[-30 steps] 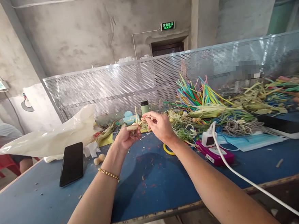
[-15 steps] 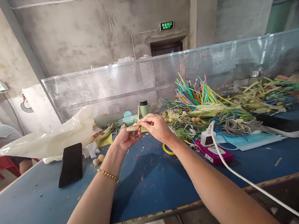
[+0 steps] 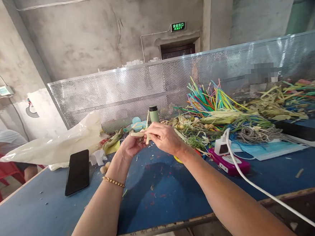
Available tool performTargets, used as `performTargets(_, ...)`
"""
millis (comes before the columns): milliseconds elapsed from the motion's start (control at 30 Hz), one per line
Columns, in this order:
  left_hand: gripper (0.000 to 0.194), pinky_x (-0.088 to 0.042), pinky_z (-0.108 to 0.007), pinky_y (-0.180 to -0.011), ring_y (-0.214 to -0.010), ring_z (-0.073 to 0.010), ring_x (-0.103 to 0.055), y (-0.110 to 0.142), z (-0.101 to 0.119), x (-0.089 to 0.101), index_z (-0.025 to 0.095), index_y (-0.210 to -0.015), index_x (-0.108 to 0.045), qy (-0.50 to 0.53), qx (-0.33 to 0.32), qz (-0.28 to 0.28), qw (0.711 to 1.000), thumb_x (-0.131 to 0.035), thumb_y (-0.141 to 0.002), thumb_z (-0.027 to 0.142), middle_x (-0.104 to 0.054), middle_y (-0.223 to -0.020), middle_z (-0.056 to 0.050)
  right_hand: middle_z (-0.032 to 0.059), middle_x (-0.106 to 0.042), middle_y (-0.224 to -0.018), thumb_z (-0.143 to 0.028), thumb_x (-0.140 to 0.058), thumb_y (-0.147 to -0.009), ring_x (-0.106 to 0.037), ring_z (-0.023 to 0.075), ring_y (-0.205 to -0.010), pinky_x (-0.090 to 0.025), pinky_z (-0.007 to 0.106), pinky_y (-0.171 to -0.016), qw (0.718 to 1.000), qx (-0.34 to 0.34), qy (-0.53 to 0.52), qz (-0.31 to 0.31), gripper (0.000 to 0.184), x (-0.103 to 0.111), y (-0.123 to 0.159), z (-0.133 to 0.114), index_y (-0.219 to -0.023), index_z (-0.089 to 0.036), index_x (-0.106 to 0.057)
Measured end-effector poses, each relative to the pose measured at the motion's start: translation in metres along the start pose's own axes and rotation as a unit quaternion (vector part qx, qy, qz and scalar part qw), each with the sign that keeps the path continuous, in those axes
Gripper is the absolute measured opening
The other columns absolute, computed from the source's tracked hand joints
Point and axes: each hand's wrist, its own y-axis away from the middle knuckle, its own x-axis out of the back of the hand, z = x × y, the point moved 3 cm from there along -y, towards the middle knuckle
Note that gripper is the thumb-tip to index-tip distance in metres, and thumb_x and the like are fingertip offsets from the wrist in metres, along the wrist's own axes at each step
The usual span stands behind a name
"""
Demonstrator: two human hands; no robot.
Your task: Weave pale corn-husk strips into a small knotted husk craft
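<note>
pinching a pale strip [image 3: 147,125] standing near upright, right hand [image 3: 163,137]; left hand [image 3: 131,145] grips its base.

phone [image 3: 77,171]: 1 | green bottle [image 3: 154,114]: 1 | plastic bag [image 3: 59,145]: 1 | hands: 2

A: Hidden or cut off?
B: Seated person [image 3: 3,143], cropped by the left edge; white cable [image 3: 273,196], running off the bottom right; the left hand's [image 3: 131,145] palm contents, perhaps straw, mostly concealed.
</note>
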Motion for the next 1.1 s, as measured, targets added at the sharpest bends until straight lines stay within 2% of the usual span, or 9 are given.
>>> performTargets(133,0.014,-0.047,-0.022,-0.055,-0.052,-0.0090,-0.054,-0.003,-0.003,0.002,0.012,-0.065,-0.066,-0.037,-0.007,0.006,0.999,-0.067,-0.072,0.000,-0.060,-0.058,-0.001,0.0091,-0.076,-0.103,-0.013,-0.049,-0.100,-0.069,0.0183,-0.098,-0.053,0.031,-0.088,1.000,0.012,-0.008,-0.026,0.027,-0.002,0.001,-0.003,-0.090,-0.017,-0.074)
performTargets(233,0.012,-0.045,-0.022,-0.054,-0.052,-0.0085,-0.053,-0.002,-0.003,0.002,0.011,-0.065,-0.069,-0.074,-0.020,0.008,0.997,-0.071,-0.066,-0.001,-0.060,-0.058,-0.001,0.0099,-0.077,-0.097,-0.013,-0.049,-0.099,-0.071,0.0185,-0.090,-0.052,0.029,-0.080,0.998,-0.047,0.026,-0.027,0.027,-0.003,0.003,0.006,-0.091,-0.016,-0.074)
performTargets(333,0.012,-0.045,-0.022,-0.055,-0.053,-0.0086,-0.054,0.001,-0.002,0.001,0.010,-0.064,-0.071,-0.110,-0.045,0.005,0.993,-0.077,-0.062,0.001,-0.061,-0.058,-0.001,0.0078,-0.076,-0.081,-0.012,-0.054,-0.095,-0.068,0.0163,-0.071,-0.048,0.026,-0.067,0.991,-0.132,0.031,-0.005,0.021,-0.002,0.004,0.016,-0.087,-0.015,-0.073)
performTargets(467,0.011,-0.042,-0.023,-0.054,-0.054,-0.0104,-0.056,0.003,-0.001,0.001,0.009,-0.064,-0.074,-0.187,-0.085,0.006,0.979,-0.085,-0.064,0.011,-0.065,-0.060,-0.005,0.0012,-0.067,-0.060,-0.017,-0.059,-0.092,-0.059,0.0118,-0.047,-0.043,0.024,-0.054,0.972,-0.227,-0.060,0.002,0.019,-0.002,0.005,0.021,-0.075,-0.016,-0.068)
performTargets(600,0.021,-0.034,-0.024,-0.052,-0.051,-0.0083,-0.049,0.002,-0.003,-0.001,0.009,-0.058,-0.073,-0.236,-0.135,-0.010,0.962,-0.088,-0.066,0.020,-0.063,-0.056,-0.005,-0.0008,-0.062,-0.055,-0.032,-0.068,-0.087,-0.058,0.0129,-0.045,-0.042,0.023,-0.044,0.941,-0.287,-0.181,-0.007,0.022,-0.007,0.006,0.021,-0.071,-0.018,-0.064)
performTargets(700,0.021,-0.034,-0.025,-0.054,-0.052,-0.0084,-0.048,0.002,-0.004,-0.003,0.009,-0.061,-0.074,-0.227,-0.147,-0.018,0.962,-0.091,-0.063,0.021,-0.062,-0.056,-0.003,-0.0016,-0.059,-0.052,-0.043,-0.072,-0.084,-0.055,0.0126,-0.042,-0.041,0.023,-0.038,0.916,-0.322,-0.238,-0.016,0.029,-0.009,0.008,0.024,-0.073,-0.018,-0.063)
performTargets(833,0.021,-0.043,-0.025,-0.061,-0.062,-0.0110,-0.057,0.005,-0.004,-0.007,0.007,-0.068,-0.075,-0.155,-0.114,-0.039,0.981,-0.092,-0.061,0.017,-0.066,-0.067,-0.005,-0.0032,-0.056,-0.048,-0.047,-0.070,-0.085,-0.051,0.0111,-0.038,-0.040,0.022,-0.037,0.915,-0.313,-0.256,0.010,0.032,-0.008,0.008,0.027,-0.075,-0.018,-0.061)
performTargets(967,0.011,-0.047,-0.024,-0.063,-0.061,-0.0101,-0.058,0.005,-0.003,-0.007,0.007,-0.073,-0.072,-0.085,-0.052,-0.047,0.994,-0.083,-0.072,0.010,-0.066,-0.070,-0.006,-0.0044,-0.056,-0.051,-0.048,-0.069,-0.087,-0.050,0.0100,-0.041,-0.041,0.022,-0.039,0.921,-0.274,-0.276,0.026,0.031,-0.004,0.006,0.025,-0.079,-0.019,-0.062)
performTargets(1100,0.009,-0.048,-0.023,-0.060,-0.057,-0.0089,-0.056,0.005,-0.002,-0.008,0.009,-0.072,-0.070,-0.048,-0.016,-0.067,0.997,-0.073,-0.080,0.006,-0.062,-0.065,-0.003,-0.0050,-0.057,-0.055,-0.046,-0.070,-0.087,-0.050,0.0086,-0.045,-0.041,0.021,-0.042,0.922,-0.249,-0.295,-0.012,0.029,0.004,0.004,0.022,-0.082,-0.019,-0.066)
